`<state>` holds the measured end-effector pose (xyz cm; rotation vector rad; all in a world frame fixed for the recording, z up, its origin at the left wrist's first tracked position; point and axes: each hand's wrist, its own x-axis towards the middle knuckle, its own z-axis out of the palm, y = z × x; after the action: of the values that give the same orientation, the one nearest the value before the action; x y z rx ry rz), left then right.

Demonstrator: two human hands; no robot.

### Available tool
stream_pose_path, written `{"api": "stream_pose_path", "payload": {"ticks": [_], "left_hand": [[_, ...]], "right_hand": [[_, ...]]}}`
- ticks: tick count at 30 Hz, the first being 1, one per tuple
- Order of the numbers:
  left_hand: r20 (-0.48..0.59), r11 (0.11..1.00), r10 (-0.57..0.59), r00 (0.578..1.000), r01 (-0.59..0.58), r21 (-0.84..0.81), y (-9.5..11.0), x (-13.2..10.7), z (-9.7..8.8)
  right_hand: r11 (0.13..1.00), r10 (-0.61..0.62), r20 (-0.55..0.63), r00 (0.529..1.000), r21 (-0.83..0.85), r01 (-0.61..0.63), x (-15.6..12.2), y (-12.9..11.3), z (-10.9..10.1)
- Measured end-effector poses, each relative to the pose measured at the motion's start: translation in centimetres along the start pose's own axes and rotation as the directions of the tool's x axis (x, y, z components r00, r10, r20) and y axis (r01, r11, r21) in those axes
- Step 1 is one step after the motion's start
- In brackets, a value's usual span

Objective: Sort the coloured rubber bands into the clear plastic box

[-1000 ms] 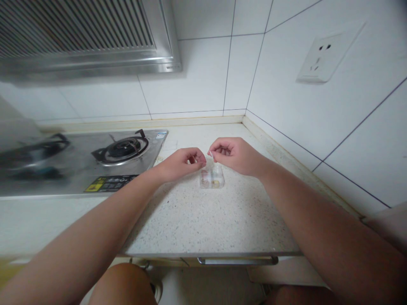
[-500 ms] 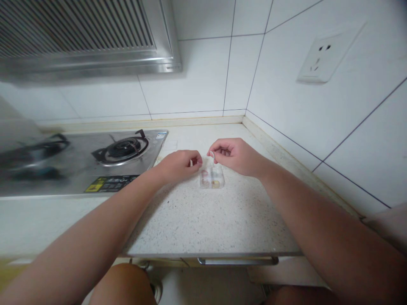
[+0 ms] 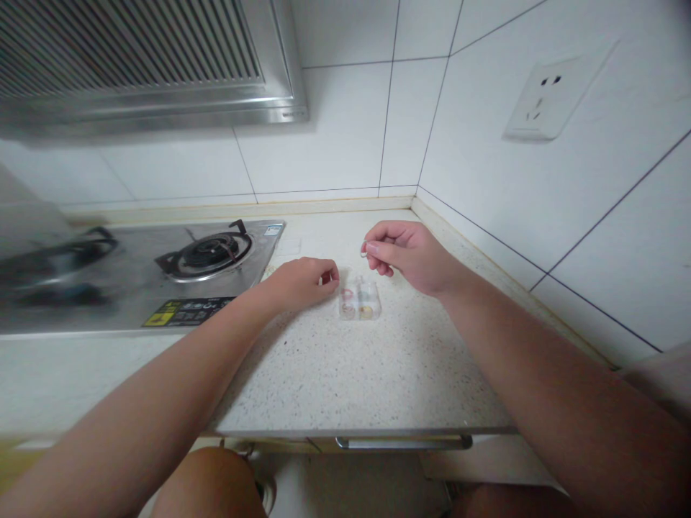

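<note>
A small clear plastic compartment box [image 3: 359, 316] lies on the speckled countertop, with several rings or ring-like trinkets in its sections, one reddish and one yellowish. My left hand [image 3: 310, 283] is at its far left corner, thumb and curled fingers closed on the edge; the exact contact is hard to see. Raised behind and right of the box, my right hand [image 3: 402, 253] pinches a small pale ring [image 3: 363, 250] between thumb and forefinger. The other fingers of that hand are curled loosely.
A steel gas hob [image 3: 129, 273] with black pan supports is on the left, under a range hood [image 3: 162, 65]. A flat clear piece [image 3: 288, 247] lies by the hob's right edge. Tiled walls meet behind; a socket [image 3: 545, 97] is on the right wall. A drawer handle [image 3: 404, 444] is below.
My right hand has lifted up and slightly right, away from the box, with the ring in its pinch. My left hand has shifted slightly left.
</note>
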<state>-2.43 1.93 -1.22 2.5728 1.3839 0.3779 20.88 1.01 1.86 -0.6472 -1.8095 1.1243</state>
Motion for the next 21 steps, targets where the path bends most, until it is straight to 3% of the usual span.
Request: {"api": "stream_pose_path", "payload": {"ticks": [21], "left_hand": [[-0.01, 1.0, 0.004, 1.0, -0.004, -0.004, -0.53, 0.05, 0.23]], "right_hand": [[1.0, -0.008, 0.007, 1.0, 0.002, 0.008, -0.05, 0.36, -0.1]]}}
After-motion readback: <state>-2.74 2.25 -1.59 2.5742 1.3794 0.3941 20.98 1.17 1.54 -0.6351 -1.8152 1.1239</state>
